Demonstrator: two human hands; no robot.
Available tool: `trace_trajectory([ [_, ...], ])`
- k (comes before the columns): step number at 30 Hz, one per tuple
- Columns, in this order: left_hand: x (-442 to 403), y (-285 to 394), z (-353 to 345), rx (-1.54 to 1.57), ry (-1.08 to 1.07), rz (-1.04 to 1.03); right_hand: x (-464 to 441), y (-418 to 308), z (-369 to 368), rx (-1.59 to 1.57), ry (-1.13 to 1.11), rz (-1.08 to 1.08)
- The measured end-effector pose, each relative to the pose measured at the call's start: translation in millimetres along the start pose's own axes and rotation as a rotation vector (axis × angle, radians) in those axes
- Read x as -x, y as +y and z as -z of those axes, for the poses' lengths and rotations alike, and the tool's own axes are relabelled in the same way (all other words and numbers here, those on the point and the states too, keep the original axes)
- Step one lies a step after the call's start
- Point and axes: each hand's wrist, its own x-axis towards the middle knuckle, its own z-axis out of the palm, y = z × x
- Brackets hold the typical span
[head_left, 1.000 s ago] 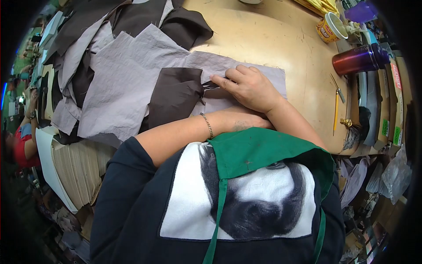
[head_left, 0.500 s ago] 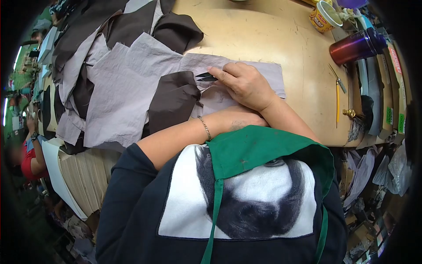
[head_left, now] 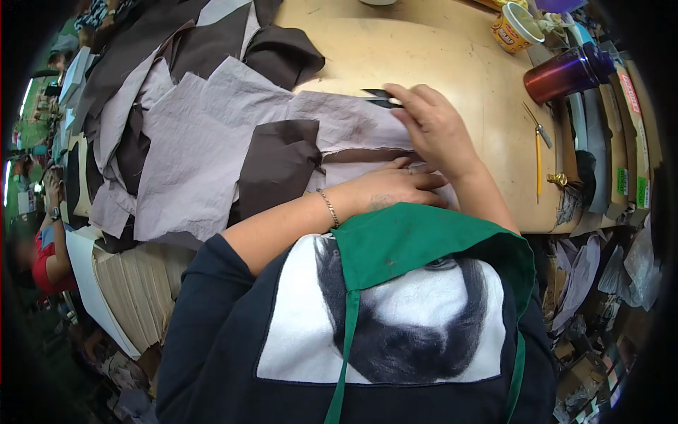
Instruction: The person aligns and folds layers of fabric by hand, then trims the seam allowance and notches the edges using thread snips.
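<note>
My right hand is closed around small black thread snips, whose two blades stick out to the left, apart, over the upper edge of the light grey-purple cloth. Lower down, my left hand lies with its fingers spread on the lower part of that cloth, just below a long dark strip. To the left of my hands, a dark brown cloth piece rests on the pale fabric.
More dark and pale cloth is heaped at the upper left of the table. On the right are a metallic bottle, a yellow cup, a pencil and tweezers. Another person in red is at far left.
My right hand has lifted up and right with the snips, away from the dark strip. My left hand has shifted from beneath it, and its spread fingers now show.
</note>
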Motion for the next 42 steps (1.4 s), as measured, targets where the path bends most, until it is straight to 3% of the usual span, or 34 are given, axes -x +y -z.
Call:
trace_trajectory([
  [2,2.0,2.1,1.5,-0.096,0.094,-0.064,15.0,24.3,20.8,0.084,0.059,-0.114],
  [5,13.3,0.0,8.1,0.371,0.005,0.1,53.1,66.7,50.6,0.427,0.107,-0.307],
  [6,16.6,2.3,11.2,0.298,0.019,0.143,65.8,75.7,55.2,0.562,0.118,-0.379],
  [9,22.4,8.6,16.4,0.054,0.031,0.224,86.1,80.1,61.2,0.803,0.291,-0.264],
  [12,24.9,3.4,6.9,-0.119,0.027,0.201,94.6,49.5,63.7,0.311,0.172,0.025],
  [14,22.7,4.3,8.6,-0.135,0.055,0.173,97.6,10.6,45.2,0.104,0.025,0.028],
  [15,18.7,6.6,13.8,-0.145,0.069,0.156,101.4,3.6,36.7,0.105,-0.003,0.043],
  [18,9.1,15.7,47.6,0.23,0.075,0.444,107.2,0.4,20.8,0.128,-0.075,0.058],
  [21,-18.6,14.4,55.3,-0.004,0.258,0.431,110.2,-5.6,22.6,0.167,-0.174,0.002],
  [23,-21.5,-5.8,40.7,-0.198,0.136,0.452,111.1,-9.3,25.3,0.197,-0.282,-0.009],
  [25,-24.1,-10.0,36.7,-0.472,0.01,0.508,115.1,-8.5,22.8,0.257,-0.188,0.095],
  [26,-20.8,-11.2,39.5,-0.456,-0.143,0.585,119.9,-9.2,22.1,0.27,-0.196,0.107],
  [29,-17.1,-7.0,44.9,-0.511,-0.195,0.636,123.4,-9.6,25.1,0.238,-0.228,0.11],
  [31,-17.3,-9.5,44.1,-0.52,-0.204,0.637,117.5,-1.8,28.6,0.181,-0.276,0.127],
  [34,-15.8,-11.5,44.1,-0.509,-0.191,0.635,96.0,13.3,42.5,-0.049,-0.124,-0.005],
  [37,-15.0,-12.0,42.7,-0.496,-0.173,0.624,78.8,27.3,43.9,-0.053,-0.034,-0.098],
  [42,-15.7,-10.2,43.0,-0.464,-0.151,0.626,74.1,37.7,34.0,-0.024,-0.152,-0.056],
])
